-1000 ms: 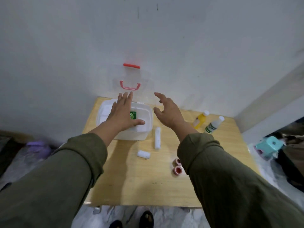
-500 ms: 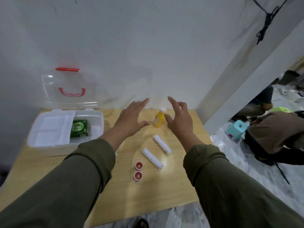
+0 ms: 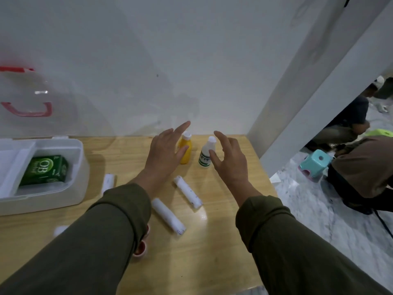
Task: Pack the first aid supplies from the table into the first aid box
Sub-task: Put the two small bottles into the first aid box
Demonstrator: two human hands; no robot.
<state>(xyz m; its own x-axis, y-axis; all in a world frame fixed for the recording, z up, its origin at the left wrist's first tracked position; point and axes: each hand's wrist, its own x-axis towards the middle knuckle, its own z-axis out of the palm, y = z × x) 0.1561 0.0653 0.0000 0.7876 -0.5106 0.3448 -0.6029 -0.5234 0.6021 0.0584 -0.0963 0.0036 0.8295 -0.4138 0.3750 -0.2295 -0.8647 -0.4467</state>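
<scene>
From the head camera, I am watching both hands reaching toward the far right corner of the table (image 3: 212,262), where the two bottles are standing upright side by side. The left hand (image 3: 164,155) is spread with straight fingers, its thumb just at the yellow bottle (image 3: 185,151); I cannot tell whether it is touching. The right hand (image 3: 230,159) is open too, fingers loosely bent, thumb close beside the white bottle (image 3: 206,153), gripping nothing. I am reading this as each hand lining up on its own bottle so both can go over in one trip.

The first aid box (image 3: 70,188) is sitting at the left, lid propped open against the wall, a green carton (image 3: 45,170) lying inside. Two white rolls (image 3: 188,191) are lying in the middle, nearer me, another by the box, awaiting packing.
</scene>
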